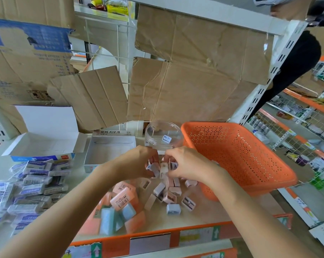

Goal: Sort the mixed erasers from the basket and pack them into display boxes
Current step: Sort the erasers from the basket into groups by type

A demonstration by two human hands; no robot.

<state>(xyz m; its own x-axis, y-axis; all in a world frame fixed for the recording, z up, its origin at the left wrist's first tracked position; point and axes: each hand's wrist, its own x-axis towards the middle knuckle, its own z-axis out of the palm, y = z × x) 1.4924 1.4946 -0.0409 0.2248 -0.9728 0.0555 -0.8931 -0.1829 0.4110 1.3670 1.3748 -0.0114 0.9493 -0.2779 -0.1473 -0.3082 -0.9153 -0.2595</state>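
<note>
My left hand (137,162) and my right hand (187,164) meet over the shelf's middle, each pinching small pastel sharpener-like pieces (162,169) between the fingertips. More of these small pieces (173,197) lie loose below the hands. Pink and blue block erasers (118,207) are piled at the front. Wrapped white-and-blue erasers (31,185) heap at the left. The orange basket (237,155) is tipped at the right. An open white display box (111,149) and a lidded blue-and-white box (44,144) stand behind.
A clear round tub (163,135) holding one small piece stands behind my hands. Torn cardboard sheets (185,81) hang at the back. The shelf's orange front edge (157,233) runs below. A person in black (297,62) stands at the right by other shelves.
</note>
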